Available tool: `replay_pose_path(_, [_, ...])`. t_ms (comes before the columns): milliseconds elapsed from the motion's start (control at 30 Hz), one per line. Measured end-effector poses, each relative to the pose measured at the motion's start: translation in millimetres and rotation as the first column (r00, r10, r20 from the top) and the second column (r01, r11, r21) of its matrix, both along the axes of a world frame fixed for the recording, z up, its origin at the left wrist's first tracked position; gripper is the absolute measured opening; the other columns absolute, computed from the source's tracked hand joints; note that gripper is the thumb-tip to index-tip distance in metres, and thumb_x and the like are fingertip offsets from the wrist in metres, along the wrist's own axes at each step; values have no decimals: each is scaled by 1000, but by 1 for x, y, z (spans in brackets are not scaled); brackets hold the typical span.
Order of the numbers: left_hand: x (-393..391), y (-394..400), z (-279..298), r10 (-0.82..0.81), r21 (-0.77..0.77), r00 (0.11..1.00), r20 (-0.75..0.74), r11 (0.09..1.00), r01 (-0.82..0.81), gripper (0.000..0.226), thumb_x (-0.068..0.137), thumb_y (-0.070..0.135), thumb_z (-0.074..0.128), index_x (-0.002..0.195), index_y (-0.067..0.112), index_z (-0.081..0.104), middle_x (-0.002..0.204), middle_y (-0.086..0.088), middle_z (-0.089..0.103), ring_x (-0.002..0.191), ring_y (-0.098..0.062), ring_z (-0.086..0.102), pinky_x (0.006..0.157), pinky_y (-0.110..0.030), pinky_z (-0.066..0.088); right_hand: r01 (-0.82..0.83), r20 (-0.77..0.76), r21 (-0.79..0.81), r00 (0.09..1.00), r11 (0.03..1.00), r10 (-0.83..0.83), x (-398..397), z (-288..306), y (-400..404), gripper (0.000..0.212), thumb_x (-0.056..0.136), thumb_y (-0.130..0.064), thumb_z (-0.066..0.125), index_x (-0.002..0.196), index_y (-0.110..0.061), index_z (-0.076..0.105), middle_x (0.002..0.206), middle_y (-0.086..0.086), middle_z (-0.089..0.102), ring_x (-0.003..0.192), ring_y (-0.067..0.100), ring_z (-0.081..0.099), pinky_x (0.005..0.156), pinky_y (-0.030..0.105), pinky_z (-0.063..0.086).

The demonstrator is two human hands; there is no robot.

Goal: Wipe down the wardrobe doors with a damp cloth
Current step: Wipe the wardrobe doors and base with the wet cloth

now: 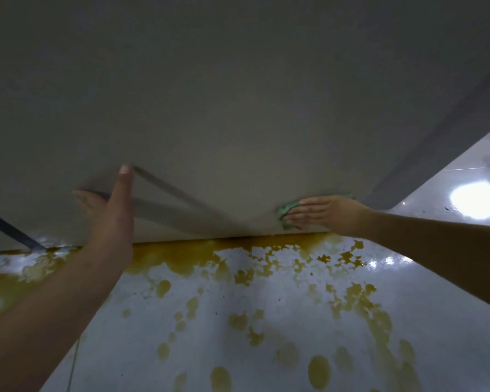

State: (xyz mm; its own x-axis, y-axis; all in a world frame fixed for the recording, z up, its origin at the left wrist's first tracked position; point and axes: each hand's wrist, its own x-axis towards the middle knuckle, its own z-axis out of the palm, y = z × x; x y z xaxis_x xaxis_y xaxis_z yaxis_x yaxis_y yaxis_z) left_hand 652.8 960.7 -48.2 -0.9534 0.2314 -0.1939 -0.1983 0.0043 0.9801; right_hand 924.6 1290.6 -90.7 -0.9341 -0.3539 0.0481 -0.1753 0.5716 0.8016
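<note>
From the head camera, looking steeply down, the plain pale-grey flat wardrobe door [238,123] fills the upper part of the view and ends in a straight bottom edge just above the floor. The right hand [320,212] lies flat low on that door, fingers straight and together, pointing left, pressing a small crumpled green cloth [287,212] against the panel. The cloth peeps out past the fingertips and at the heel of the hand, so it sits under the palm, just above the bottom edge.

The left hand [108,210] is also spread against the door, well apart to the left, fingers straight and pointing up, holding nothing; it looks like a brace.

Unwiped-looking panel lies leftward from the cloth, between the two hands, and up above both. I'd judge a sweep to the left along the bottom edge the natural stroke, with the left hand as its limit. To the right the door ends close by at a darker grey side panel [436,131]. Below, the glossy pale floor [238,321] is blotched with yellow-brown stains [181,256] right under the edge, so dipping the cloth lower risks picking that up.
</note>
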Motion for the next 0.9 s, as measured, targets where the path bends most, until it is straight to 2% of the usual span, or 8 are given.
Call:
replay_pose_path(100, [2, -1, 2, -15, 14, 1000, -8, 1000, 15, 130, 41, 92, 60, 149, 37, 15, 154, 17, 22, 141, -8, 23, 116, -46, 17, -55, 91, -145, 993, 988, 68, 0, 20, -4, 74, 84, -8, 24, 151, -16, -7, 157, -10, 5, 146, 8, 0, 118, 26, -2])
replay_pose_path(333, [42, 27, 20, -16, -13, 995, -99, 1000, 15, 118, 65, 75, 62, 153, 14, 11, 157, 3, 21, 142, -12, 23, 119, -36, 17, -153, -351, -219, 934, 964, 69, -72, -6, -69, 57, 101, -15, 28, 152, -19, 3, 159, -7, -7, 146, 8, -1, 118, 25, 7])
replay_pose_path(433, [67, 46, 25, -25, -80, 993, -113, 997, 16, 102, 83, 55, 62, 153, 12, 1, 160, 0, 9, 145, -12, 12, 119, -34, 11, -44, -424, -251, 903, 967, -69, -77, -13, -84, 71, 90, -17, 38, 153, -21, 4, 159, -6, 1, 145, 11, 2, 119, 29, 0])
replay_pose_path(500, [80, 54, 25, -40, -66, 995, -90, 997, 34, 107, 82, 55, 62, 152, 16, -9, 160, 3, -2, 146, -10, 3, 117, -29, 1, 37, -532, -396, 805, 918, -262, -70, -16, -88, 54, 96, -30, 37, 147, -20, 24, 149, -2, 25, 139, 18, 14, 120, 34, 0])
replay_pose_path(567, [85, 59, 26, -32, -104, 999, -40, 994, 28, 110, 83, 55, 61, 150, 18, -18, 159, 5, -13, 145, -8, -7, 107, -20, -2, 62, -607, -624, 589, 779, -533, -65, -17, -95, 48, 102, -36, 29, 143, -11, 30, 142, 13, 33, 135, 32, 20, 119, 38, 7])
replay_pose_path(667, [92, 66, 28, -22, -143, 999, -32, 990, 17, 111, 83, 53, 60, 147, 18, -22, 158, 4, -18, 145, -8, -11, 103, -19, 0, -165, -396, -916, 227, 366, -890, -69, -14, -111, 63, 103, -36, 25, 147, 4, 4, 149, 35, 14, 139, 44, 11, 116, 45, 12])
replay_pose_path(767, [101, 70, 29, -35, -129, 998, -52, 991, 28, 112, 82, 52, 61, 147, 18, -23, 159, 5, -15, 145, -8, -9, 110, -23, 2, -586, -141, -809, 131, 38, -981, -92, -4, -125, 69, 102, -38, 23, 146, 8, -3, 153, 26, -9, 144, 35, -5, 119, 36, 1])
replay_pose_path(900, [119, 83, 29, -74, -154, 997, -32, 986, 68, 111, 81, 54, 60, 147, 19, -23, 159, 4, -15, 145, -7, -9, 107, -19, 0, -755, 107, -634, 125, -164, -986, -115, -9, -143, 72, 99, -45, 21, 147, 2, -6, 154, 22, -18, 145, 27, -10, 116, 22, -2])
